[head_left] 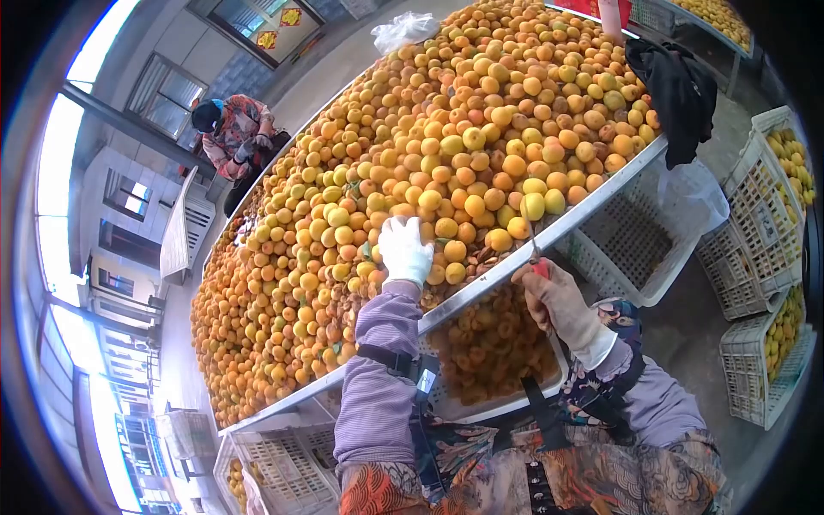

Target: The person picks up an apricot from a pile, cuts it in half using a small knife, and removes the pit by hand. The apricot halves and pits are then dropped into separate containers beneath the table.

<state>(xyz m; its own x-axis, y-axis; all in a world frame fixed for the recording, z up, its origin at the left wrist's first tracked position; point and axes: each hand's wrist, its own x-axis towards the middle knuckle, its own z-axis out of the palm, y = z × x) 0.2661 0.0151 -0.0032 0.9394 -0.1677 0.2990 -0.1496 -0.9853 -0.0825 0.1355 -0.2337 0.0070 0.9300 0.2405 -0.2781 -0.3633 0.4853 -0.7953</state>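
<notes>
My left hand (405,251), in a white glove, reaches palm down onto the heap of apricots (343,215). Its fingers are a little apart and touch the fruit; the fingertips are partly hidden. In a stained glove, my right hand (562,309) is closed round the red handle of a small knife (532,240), whose thin blade points up and away over the table's metal edge (481,287). Below that edge, in front of my body, a white crate (549,378) holds a mass of pitted or halved apricots (493,348).
A dark garment (678,94) hangs over the table's right corner, above a crate (631,232) with a plastic bag. Stacked crates of apricots (760,223) stand at right. Across the table, at left, a co-worker (236,137) sits. More crates (283,468) lie at lower left.
</notes>
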